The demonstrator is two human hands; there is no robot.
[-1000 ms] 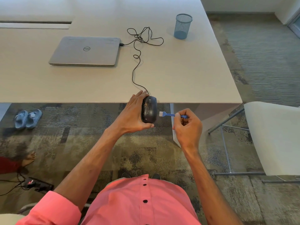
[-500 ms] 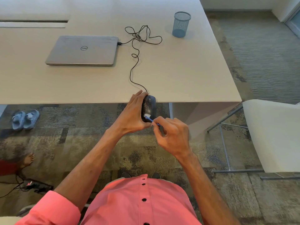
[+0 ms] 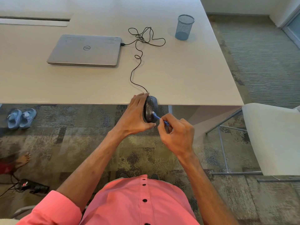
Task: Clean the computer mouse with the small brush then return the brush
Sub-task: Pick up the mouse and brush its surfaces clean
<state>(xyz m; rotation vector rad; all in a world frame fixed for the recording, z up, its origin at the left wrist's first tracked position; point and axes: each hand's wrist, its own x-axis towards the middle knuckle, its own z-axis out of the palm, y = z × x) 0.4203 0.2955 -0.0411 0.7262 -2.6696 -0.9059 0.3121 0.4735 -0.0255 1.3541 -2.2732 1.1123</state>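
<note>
1. Far left of the fingers (image 3: 138, 100), on the carpet (image 3: 78, 137): we list a pair of blue sandals (image 3: 21, 117), a bare foot (image 3: 24, 159) and a black power strip (image 3: 31, 186).
2. On the bench (image 3: 186, 75), up and left of the fingers: a closed grey laptop (image 3: 86, 50). A black cable (image 3: 131, 75) leaves its right edge, loops loosely and runs down to the mouse (image 3: 150, 111).
3. The left hand (image 3: 135, 117), at the bench's near edge. Its fingers lie together, slightly curved, along the mouse's left side, with the thumb under the near end; we record a grip on the mouse.
4. The black computer mouse, tipped on its side, touches those fingers on their right and sits partly over the bench edge.
5. A small blue brush (image 3: 157, 117), between the two hands, white bristles against the mouse's near part.
6. Below both hands, nearest us: a pink buttoned shirt (image 3: 129, 205).
7. The right hand (image 3: 177, 135), just right of the mouse. Its fingers (image 3: 164, 118) are curled; thumb and forefinger pinch the brush handle.
8. Well up and right of the fingers: a blue mesh cup (image 3: 185, 27), upright on the bench.
9. Far right: a white chair (image 3: 272, 137) on a metal frame.
</note>
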